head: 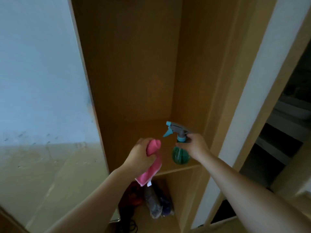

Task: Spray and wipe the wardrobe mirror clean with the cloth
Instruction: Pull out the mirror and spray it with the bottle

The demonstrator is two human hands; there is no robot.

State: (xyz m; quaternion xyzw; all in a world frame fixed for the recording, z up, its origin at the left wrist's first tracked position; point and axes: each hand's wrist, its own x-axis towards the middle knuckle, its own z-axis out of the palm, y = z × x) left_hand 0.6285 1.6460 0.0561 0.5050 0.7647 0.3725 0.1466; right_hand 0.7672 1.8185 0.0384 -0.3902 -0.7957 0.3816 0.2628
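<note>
Mirror [42, 98]: a tall panel on the left side of the view, its edge running along the open wardrobe [134, 64]. The glass reflects a pale blue wall above and a lighter floor below. Small dark specks are scattered across the middle band, and there is a smudged patch near the right edge.

Wardrobe: light brown wood and open at the front. The upper compartment has a bare shelf [131, 132] as its floor. In the compartment beneath lie a dark wrapped bundle [154, 202], a red-orange object [134, 194] beside it, and black cords [129, 222] further forward. A white upright panel [252, 81] stands to the right of the wardrobe. Beyond it is a dim opening, too dark to read.

Left hand [140, 155]: the arm is extended from lower left and the fist is closed tightly round a pink cloth [152, 172]. A fold of cloth pokes out above the fingers, and the rest hangs below with a white tag at the bottom. The hand is in front of the shelf, just right of the mirror's edge and apart from the glass.

Right hand [196, 146]: the arm reaches in from lower right, with fingers and thumb curled round the neck of the spray bottle [180, 155]. The bottle has a green body and a teal trigger, and its nozzle points left. It is upright at the right front of the shelf. I cannot tell whether its base touches the shelf.
</note>
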